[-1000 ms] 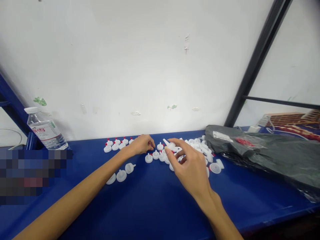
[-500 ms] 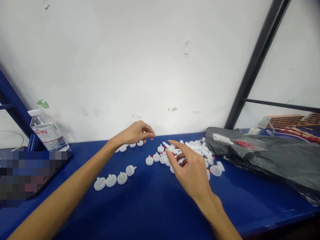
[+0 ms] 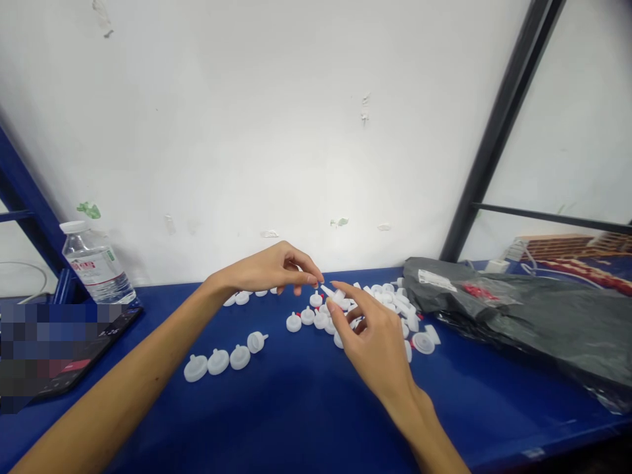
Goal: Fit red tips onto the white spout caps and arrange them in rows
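Between the thumb and index finger of my right hand is a white plastic nozzle cap, its narrow spout pointing up and to the left. My left hand is pinched, fingertips right by the spout's tip; whatever they hold is too small or hidden to make out. Below both hands lies a pile of white nozzle caps with small red pieces among them. On the left, a front row of white caps sits on the blue table. More white caps stand behind my left forearm, partly hidden.
A clear water bottle stands at the back left, near a dark device that is partly pixelated. At right lies a dark grey plastic bag with red pieces on it. A white wall rises behind the table.
My left hand has moved right, bringing its pinched fingertips to the spout of the cap. My right hand keeps its hold on the cap, nearly in place. The view has shifted slightly.
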Demonstrator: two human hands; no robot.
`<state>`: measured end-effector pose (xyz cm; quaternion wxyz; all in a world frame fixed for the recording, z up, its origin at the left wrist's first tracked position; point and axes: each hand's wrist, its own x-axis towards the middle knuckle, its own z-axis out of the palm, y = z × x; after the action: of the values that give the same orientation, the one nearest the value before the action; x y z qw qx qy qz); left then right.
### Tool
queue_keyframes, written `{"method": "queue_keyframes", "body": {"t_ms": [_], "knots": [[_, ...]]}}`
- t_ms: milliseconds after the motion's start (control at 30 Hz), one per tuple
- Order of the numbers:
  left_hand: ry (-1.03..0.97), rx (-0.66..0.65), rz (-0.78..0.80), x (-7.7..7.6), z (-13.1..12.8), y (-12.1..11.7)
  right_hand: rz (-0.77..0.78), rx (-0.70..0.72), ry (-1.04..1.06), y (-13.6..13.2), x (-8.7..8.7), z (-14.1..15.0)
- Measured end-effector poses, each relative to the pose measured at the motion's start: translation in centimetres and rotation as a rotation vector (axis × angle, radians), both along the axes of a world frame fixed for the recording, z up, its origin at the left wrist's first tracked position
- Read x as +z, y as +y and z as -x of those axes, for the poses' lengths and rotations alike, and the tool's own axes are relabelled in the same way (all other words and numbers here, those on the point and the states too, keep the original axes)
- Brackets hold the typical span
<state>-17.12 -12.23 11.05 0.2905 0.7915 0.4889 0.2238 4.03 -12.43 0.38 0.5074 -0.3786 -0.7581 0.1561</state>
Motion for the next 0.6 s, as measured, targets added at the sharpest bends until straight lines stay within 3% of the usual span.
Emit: {"method": "queue_keyframes", "body": {"t_ms": [600], "knots": [[-0.038,-0.035,0.002,-0.51,-0.66,0.26,-0.023,0.034,0.032,0.02,-0.07,0.0]]}}
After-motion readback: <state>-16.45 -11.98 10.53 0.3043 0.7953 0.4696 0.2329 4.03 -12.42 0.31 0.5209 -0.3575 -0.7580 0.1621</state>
